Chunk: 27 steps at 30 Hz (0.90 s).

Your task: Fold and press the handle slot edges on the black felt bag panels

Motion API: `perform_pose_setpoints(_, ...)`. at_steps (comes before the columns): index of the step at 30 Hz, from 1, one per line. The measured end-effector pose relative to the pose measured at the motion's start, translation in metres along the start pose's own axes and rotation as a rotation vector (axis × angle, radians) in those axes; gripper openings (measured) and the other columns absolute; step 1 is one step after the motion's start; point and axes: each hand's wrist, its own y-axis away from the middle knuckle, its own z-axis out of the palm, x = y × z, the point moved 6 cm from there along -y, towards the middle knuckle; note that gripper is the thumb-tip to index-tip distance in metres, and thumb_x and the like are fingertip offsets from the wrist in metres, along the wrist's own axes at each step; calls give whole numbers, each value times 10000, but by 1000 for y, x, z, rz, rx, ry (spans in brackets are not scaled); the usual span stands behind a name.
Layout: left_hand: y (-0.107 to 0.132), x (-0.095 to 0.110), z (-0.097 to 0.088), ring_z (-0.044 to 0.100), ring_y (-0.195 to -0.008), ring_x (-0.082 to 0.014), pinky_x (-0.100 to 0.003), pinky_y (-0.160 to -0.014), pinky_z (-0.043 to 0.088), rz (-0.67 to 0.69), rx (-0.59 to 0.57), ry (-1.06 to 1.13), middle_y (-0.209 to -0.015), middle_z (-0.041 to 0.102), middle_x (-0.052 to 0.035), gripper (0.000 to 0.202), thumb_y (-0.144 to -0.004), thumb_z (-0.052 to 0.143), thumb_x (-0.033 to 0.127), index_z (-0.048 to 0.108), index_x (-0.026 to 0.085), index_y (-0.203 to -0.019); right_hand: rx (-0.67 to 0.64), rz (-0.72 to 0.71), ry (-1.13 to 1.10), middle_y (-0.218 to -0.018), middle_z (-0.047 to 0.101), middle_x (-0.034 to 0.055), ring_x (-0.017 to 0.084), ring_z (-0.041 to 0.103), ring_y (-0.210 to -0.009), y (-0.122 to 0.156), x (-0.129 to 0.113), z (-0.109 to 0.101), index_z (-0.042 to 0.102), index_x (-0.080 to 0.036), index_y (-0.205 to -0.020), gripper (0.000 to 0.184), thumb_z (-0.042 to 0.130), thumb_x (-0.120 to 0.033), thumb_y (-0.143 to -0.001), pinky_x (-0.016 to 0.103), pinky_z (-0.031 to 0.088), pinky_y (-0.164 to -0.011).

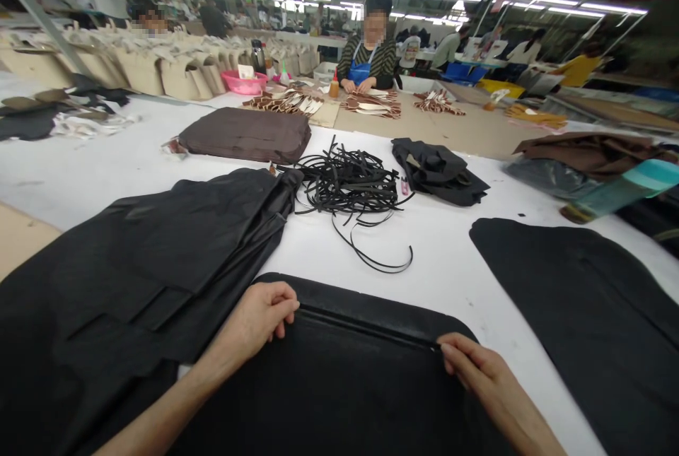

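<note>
A black leather-like panel (339, 399) with rounded corners lies in front of me on the white table. Across it, near its far edge, runs a thin black strip (366, 331). My left hand (270, 311) is closed in a pinch at the strip's left end. At the other end, my right hand (472, 364) pinches the strip between thumb and forefinger. Both hands rest close to the panel's surface. Beyond the panel is a tangled heap of loose black strips (350, 184), with one long strip curling out towards me.
Stacked black panels (159, 244) lie at left, another black panel (578, 286) at right. Farther back are a brown stack (247, 132), folded black material (440, 170) and a teal bottle (626, 187) on its side. A co-worker (368, 46) handles brown strips across the table.
</note>
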Motion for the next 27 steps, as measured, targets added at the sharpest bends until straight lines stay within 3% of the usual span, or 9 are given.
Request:
perform_pose_setpoints(3,-8,-3,-3,434,-371,-104,-201,-354,251,6,74,-35,-501,503,43,208,-709,495,384,471,189,-640,39,79,-52,-575,454,-20,129,383,-517,-11,10,0,538,-187,-665,376,445,-532,-781,253,289,-493)
perform_pose_setpoints(8,-14,-8,-12,382,-388,-99,-219,-421,255,27,155,-173,-432,428,71,184,-702,523,313,463,190,-579,99,140,48,-561,443,-13,154,425,-561,-17,21,-2,547,-192,-640,446,467,-625,-709,262,326,-526)
perform_pose_setpoints(14,-15,-1,-16,433,-501,-122,-246,-496,251,80,167,-361,-499,471,49,156,-721,491,197,500,185,-565,56,91,117,-658,520,2,189,519,-683,-14,28,1,559,-219,-749,462,364,-638,-777,274,379,-631)
perform_pose_setpoints(27,-17,-9,-14,463,-519,-128,-239,-493,245,34,167,-467,-518,497,41,161,-752,490,174,518,183,-593,74,137,116,-621,424,-9,172,433,-626,-15,34,4,544,-215,-695,477,363,-650,-767,270,335,-560)
